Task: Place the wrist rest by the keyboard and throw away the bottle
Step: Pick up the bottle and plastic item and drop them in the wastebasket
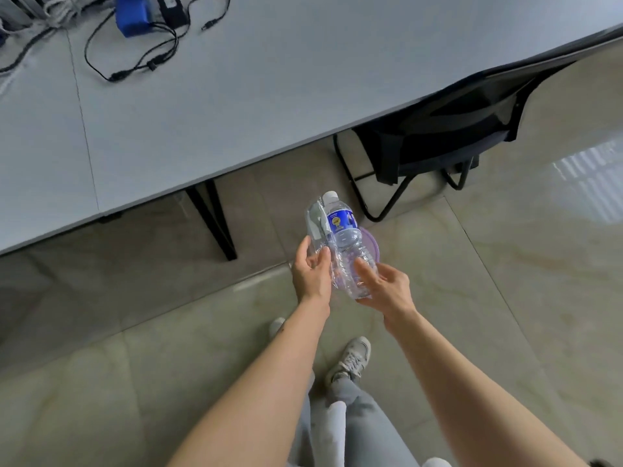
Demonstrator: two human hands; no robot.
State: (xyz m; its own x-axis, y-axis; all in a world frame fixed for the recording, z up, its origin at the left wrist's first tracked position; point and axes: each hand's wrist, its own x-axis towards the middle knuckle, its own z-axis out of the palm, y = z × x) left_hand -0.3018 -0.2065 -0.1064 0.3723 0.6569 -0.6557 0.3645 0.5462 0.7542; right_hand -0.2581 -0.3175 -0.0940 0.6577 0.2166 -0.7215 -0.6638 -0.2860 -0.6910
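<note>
A clear plastic bottle (347, 244) with a white cap and a blue label is held above the floor, cap pointing away from me. My right hand (384, 284) grips its lower end. My left hand (310, 271) pinches a crumpled clear plastic wrapper (317, 227) that lies against the bottle's left side. Beneath the bottle shows the purple rim of a round bin (372, 246), mostly hidden by the bottle and my hands. No wrist rest or keyboard is in sight.
A grey table (202, 112) fills the upper left, with black cables (135, 59) and a blue box (131, 15) on it. A black folding chair (438, 136) stands under its right end. My feet in pale shoes (350, 358) stand on the tiled floor.
</note>
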